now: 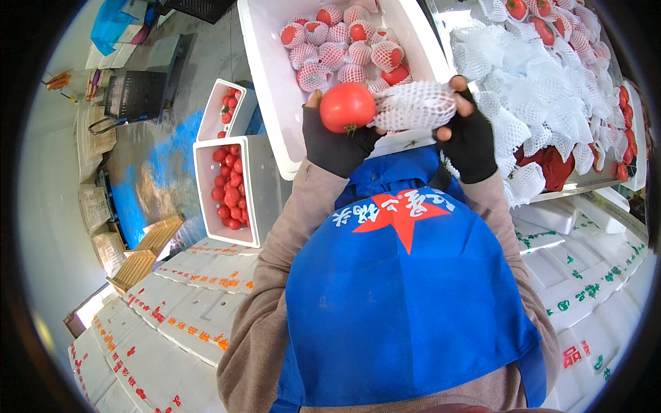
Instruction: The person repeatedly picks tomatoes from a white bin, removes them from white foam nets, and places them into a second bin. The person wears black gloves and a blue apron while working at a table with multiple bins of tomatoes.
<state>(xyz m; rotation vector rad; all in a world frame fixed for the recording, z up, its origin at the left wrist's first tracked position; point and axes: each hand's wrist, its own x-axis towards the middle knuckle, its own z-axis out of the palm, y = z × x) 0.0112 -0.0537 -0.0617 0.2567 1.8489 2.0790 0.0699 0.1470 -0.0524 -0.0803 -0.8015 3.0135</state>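
A bare red tomato (348, 107) rests in my left hand (334, 143), which wears a black fingerless glove. My right hand (469, 131), gloved the same way, grips a white foam net sleeve (415, 106). The sleeve's near end meets the tomato's side, and the tomato is outside it. Both hands are above the near end of a white foam box (286, 149). Inside that box sit several net-sleeved tomatoes (330, 54), and one redder tomato (396, 75) shows close to the sleeve.
To the right, a metal-edged table (563, 192) bears a heap of foam net sleeves (542, 88) and tomatoes. Two foam boxes of bare tomatoes (231, 188) stand at left. Stacked foam boxes (170, 320) with printed writing lie behind me on both sides. A black crate (135, 95) is farther left.
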